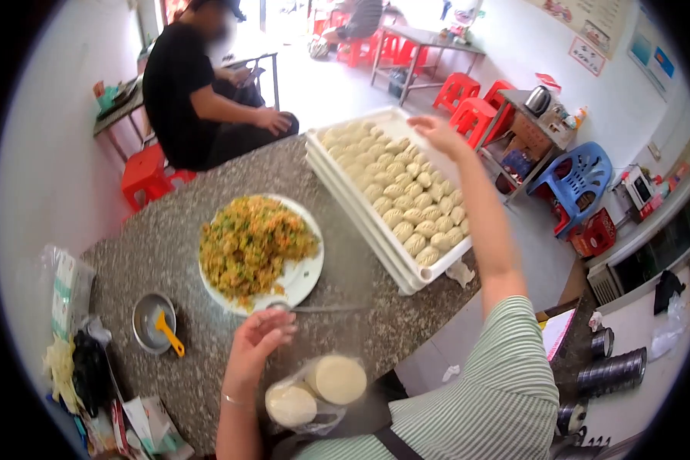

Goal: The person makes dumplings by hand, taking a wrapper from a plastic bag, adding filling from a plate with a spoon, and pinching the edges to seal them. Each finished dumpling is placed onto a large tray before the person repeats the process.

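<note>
My right hand (pixel 440 136) reaches over the far right part of a white tray (pixel 454 170), fingers apart, with nothing visible in them. Rows of pleated dumplings (pixel 403 190) lie in the tray, which is stacked on another. Loosely curled, my left hand (pixel 259 339) is above the near table edge and seems to hold nothing. Just beyond its fingertips lies a metal spoon (pixel 326 309). Chopped orange-and-green filling (pixel 249 245) is heaped on a white plate (pixel 308 282). Close to my body, round dough wrappers (pixel 339 380) sit in two stacks in a clear plastic bag.
A metal bowl (pixel 139 326) with a yellow-handled utensil (pixel 169 331) stands on the left of the speckled table (pixel 207 360). Bags and tissue packs (pixel 69 287) crowd the left edge. A seated person in black (pixel 180 92) is across the table. Red stools (pixel 474 115) stand beyond the tray.
</note>
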Motion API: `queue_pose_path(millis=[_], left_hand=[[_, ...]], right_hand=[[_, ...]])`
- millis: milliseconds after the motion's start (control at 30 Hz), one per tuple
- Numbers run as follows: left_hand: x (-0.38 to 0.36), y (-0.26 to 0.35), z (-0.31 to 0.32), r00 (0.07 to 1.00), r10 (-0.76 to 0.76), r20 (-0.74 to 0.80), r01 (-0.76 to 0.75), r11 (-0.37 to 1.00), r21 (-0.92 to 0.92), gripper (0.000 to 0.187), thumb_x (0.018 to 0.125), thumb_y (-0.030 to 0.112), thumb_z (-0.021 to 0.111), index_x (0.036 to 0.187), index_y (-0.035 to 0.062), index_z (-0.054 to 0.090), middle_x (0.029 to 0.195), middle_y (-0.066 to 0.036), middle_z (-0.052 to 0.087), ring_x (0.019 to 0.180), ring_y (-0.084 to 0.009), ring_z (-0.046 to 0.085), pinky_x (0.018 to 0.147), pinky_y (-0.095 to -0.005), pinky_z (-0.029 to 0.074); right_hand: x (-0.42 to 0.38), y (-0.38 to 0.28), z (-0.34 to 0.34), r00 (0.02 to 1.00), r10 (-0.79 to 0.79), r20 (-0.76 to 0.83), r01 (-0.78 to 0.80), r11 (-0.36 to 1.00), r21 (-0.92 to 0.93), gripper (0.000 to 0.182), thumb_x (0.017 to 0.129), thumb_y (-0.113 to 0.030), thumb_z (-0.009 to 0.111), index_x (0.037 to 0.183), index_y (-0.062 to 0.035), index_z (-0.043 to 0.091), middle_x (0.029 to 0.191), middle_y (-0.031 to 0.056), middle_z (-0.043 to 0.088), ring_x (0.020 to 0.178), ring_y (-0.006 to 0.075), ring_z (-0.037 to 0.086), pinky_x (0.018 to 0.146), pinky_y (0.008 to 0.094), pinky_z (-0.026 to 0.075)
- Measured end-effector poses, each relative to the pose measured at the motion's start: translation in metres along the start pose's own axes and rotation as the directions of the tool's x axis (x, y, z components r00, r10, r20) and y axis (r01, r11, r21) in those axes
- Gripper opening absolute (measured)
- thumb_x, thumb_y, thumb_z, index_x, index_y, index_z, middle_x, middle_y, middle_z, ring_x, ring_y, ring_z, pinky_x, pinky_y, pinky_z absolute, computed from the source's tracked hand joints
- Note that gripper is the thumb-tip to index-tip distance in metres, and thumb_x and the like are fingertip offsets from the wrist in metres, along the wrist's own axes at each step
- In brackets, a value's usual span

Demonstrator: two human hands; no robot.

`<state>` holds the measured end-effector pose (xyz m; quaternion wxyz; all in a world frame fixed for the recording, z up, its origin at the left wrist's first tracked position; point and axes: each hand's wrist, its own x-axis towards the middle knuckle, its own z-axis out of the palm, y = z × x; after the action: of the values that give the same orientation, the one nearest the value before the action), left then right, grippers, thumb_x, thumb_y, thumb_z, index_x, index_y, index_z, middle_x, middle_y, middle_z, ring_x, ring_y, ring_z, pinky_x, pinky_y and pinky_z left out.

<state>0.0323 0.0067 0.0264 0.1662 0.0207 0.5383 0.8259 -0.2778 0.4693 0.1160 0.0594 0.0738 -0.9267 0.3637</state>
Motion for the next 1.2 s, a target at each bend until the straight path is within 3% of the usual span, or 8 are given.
queue_pose_path(millis=[133, 267, 500, 900, 1000, 1067, 1133, 1200], left_hand=[[-0.007, 0.004, 0.009, 0.997, 0.040, 0.070, -0.055, 0.973, 0.223, 0.034, 0.087, 0.006, 0.066, 0.120, 0.0000, 0.059, 0.120, -0.010, 0.064, 0.104, -0.0182, 0.063, 0.089, -0.0307, 0.051], [-0.025, 0.023, 0.020, 0.961, 0.132, 0.243, -0.273, 0.596, 0.755, 0.027, 0.085, 0.011, 0.068, 0.110, 0.0003, 0.065, 0.112, -0.012, 0.066, 0.100, -0.0240, 0.065, 0.086, -0.0325, 0.050], [-0.055, 0.005, 0.034, 0.951, 0.220, 0.219, -0.303, 0.504, 0.809, 0.024, 0.083, 0.020, 0.068, 0.100, 0.0034, 0.066, 0.099, -0.012, 0.065, 0.087, -0.0314, 0.064, 0.077, -0.0386, 0.053], [-0.071, 0.001, 0.051, 0.929, 0.324, 0.179, -0.305, 0.393, 0.867, 0.028, 0.074, 0.015, 0.075, 0.099, 0.0062, 0.067, 0.101, -0.010, 0.065, 0.086, -0.0286, 0.065, 0.074, -0.0362, 0.053], [-0.068, 0.006, 0.052, 0.886, 0.375, 0.273, -0.408, 0.347, 0.844, 0.027, 0.075, 0.011, 0.076, 0.100, 0.0043, 0.067, 0.103, -0.012, 0.066, 0.086, -0.0289, 0.066, 0.077, -0.0351, 0.053], [-0.069, 0.011, 0.055, 0.845, 0.398, 0.358, -0.492, 0.314, 0.812, 0.025, 0.076, 0.009, 0.075, 0.098, 0.0039, 0.067, 0.103, -0.011, 0.066, 0.086, -0.0290, 0.066, 0.079, -0.0353, 0.053], [-0.074, 0.021, 0.062, 0.930, 0.215, 0.299, -0.360, 0.699, 0.617, 0.014, 0.078, 0.006, 0.072, 0.090, 0.0026, 0.065, 0.100, -0.010, 0.067, 0.087, -0.0266, 0.067, 0.081, -0.0342, 0.052], [-0.078, 0.029, 0.060, 0.917, 0.227, 0.328, -0.376, 0.766, 0.521, 0.013, 0.083, 0.004, 0.068, 0.095, 0.0028, 0.062, 0.103, -0.008, 0.068, 0.090, -0.0210, 0.067, 0.081, -0.0316, 0.052]], right_hand=[[-0.060, -0.066, 0.010, 0.974, -0.225, 0.034, 0.212, 0.954, 0.213, 0.030, 0.095, -0.015, 0.055, 0.121, -0.0004, 0.062, 0.123, 0.0069, 0.063, 0.118, 0.0150, 0.054, 0.102, 0.0298, 0.040], [-0.171, -0.156, 0.052, 0.907, -0.344, 0.243, 0.299, 0.932, 0.203, 0.031, 0.096, -0.017, 0.053, 0.120, 0.0018, 0.061, 0.120, 0.0076, 0.063, 0.115, 0.0170, 0.056, 0.101, 0.0303, 0.040], [-0.299, -0.174, 0.169, 0.824, -0.399, 0.401, 0.283, 0.904, 0.320, 0.020, 0.084, -0.007, 0.065, 0.103, -0.0043, 0.069, 0.106, 0.0111, 0.066, 0.106, 0.0277, 0.061, 0.093, 0.0383, 0.046], [-0.332, -0.173, 0.185, 0.779, -0.627, 0.011, 0.627, 0.778, -0.031, 0.012, 0.071, -0.008, 0.076, 0.081, -0.0080, 0.070, 0.089, 0.0041, 0.067, 0.088, 0.0225, 0.063, 0.086, 0.0414, 0.046], [-0.333, -0.175, 0.175, 0.767, -0.639, 0.062, 0.617, 0.761, 0.203, 0.009, 0.075, -0.009, 0.074, 0.081, -0.0056, 0.068, 0.087, 0.0054, 0.068, 0.084, 0.0219, 0.064, 0.088, 0.0410, 0.046], [-0.332, -0.175, 0.164, 0.827, -0.474, 0.304, 0.237, 0.783, 0.575, 0.011, 0.079, -0.010, 0.072, 0.085, -0.0025, 0.066, 0.085, 0.0067, 0.069, 0.081, 0.0207, 0.065, 0.089, 0.0414, 0.047], [-0.314, -0.159, 0.163, 0.805, -0.477, 0.353, 0.169, 0.754, 0.635, 0.018, 0.083, -0.011, 0.070, 0.094, 0.0009, 0.064, 0.091, 0.0103, 0.068, 0.089, 0.0202, 0.065, 0.091, 0.0397, 0.046], [-0.297, -0.150, 0.174, 0.949, -0.209, 0.235, 0.056, 0.848, 0.527, 0.030, 0.082, -0.010, 0.070, 0.109, 0.0001, 0.061, 0.101, 0.0131, 0.066, 0.096, 0.0225, 0.063, 0.092, 0.0372, 0.046]])
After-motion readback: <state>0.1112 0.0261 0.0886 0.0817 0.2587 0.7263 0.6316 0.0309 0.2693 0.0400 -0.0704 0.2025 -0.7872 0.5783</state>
